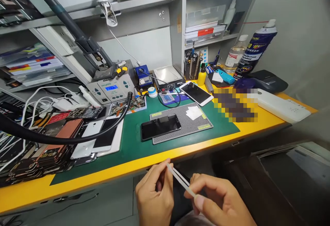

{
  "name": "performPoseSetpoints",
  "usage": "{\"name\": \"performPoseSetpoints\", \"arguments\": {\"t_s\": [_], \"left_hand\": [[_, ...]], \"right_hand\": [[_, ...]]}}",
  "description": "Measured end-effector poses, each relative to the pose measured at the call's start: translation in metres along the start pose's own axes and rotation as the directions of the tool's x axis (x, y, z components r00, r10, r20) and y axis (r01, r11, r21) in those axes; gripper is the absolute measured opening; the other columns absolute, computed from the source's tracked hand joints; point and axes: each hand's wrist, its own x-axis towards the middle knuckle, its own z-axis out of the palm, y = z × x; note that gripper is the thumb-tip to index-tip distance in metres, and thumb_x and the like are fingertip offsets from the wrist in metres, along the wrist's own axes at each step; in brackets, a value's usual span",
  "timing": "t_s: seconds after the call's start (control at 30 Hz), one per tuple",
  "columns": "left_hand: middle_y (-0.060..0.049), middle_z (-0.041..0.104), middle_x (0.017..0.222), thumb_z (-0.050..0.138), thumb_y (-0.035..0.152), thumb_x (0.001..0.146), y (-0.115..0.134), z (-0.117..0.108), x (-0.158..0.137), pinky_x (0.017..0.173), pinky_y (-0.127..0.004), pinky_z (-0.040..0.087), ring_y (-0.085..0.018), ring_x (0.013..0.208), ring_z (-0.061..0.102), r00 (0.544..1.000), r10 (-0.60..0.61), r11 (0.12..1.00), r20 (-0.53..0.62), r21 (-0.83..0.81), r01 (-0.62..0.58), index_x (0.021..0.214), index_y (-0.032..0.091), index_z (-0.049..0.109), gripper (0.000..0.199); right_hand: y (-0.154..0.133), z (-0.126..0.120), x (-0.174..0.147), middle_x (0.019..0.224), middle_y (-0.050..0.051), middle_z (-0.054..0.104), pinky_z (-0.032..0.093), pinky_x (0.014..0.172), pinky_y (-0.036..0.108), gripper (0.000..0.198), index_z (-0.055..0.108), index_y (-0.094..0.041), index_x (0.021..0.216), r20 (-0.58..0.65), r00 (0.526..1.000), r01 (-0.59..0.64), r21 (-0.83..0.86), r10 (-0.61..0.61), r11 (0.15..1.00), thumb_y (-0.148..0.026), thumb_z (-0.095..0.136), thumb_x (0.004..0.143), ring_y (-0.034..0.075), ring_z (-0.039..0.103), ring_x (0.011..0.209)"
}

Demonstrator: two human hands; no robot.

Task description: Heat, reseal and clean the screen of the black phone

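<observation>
Below the table's front edge, my left hand (156, 191) pinches the far end of a slim, pale pair of tweezers (181, 179) between thumb and forefinger. Its two narrow legs run side by side with a dark gap between them. My right hand (216, 196) grips the near end, thumb underneath and fingers over it. Beyond both hands, a black phone (161, 127) lies screen up, partly on a grey perforated mat (177, 130). White paper pieces (194, 112) rest on the mat's right side.
A stack of phone parts (51, 147) and white tablets (107, 135) stands left, under a black hose (77, 140). At the back are a soldering station (112, 88), a white phone (197, 93) and a spray can (257, 49). A white case (281, 105) lies right.
</observation>
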Motion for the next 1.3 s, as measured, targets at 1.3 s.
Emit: {"name": "performPoseSetpoints", "arguments": {"t_s": [1.3], "left_hand": [[0.000, 0.063, 0.077, 0.061, 0.021, 0.096, 0.005, -0.025, -0.013, 0.063, -0.023, 0.045, -0.011, 0.068, 0.059, 0.842, -0.025, 0.870, 0.539, -0.403, 0.285, 0.115, 0.031, 0.075, 0.026]], "right_hand": [[0.010, -0.023, 0.011, 0.067, 0.003, 0.063, 0.036, 0.064, 0.029, 0.018, 0.070, -0.014, 0.068, 0.151, 0.966, -0.248, 0.340, 0.208, 0.907, -0.030, 0.067, 0.075, 0.015, 0.049, 0.065]]}}
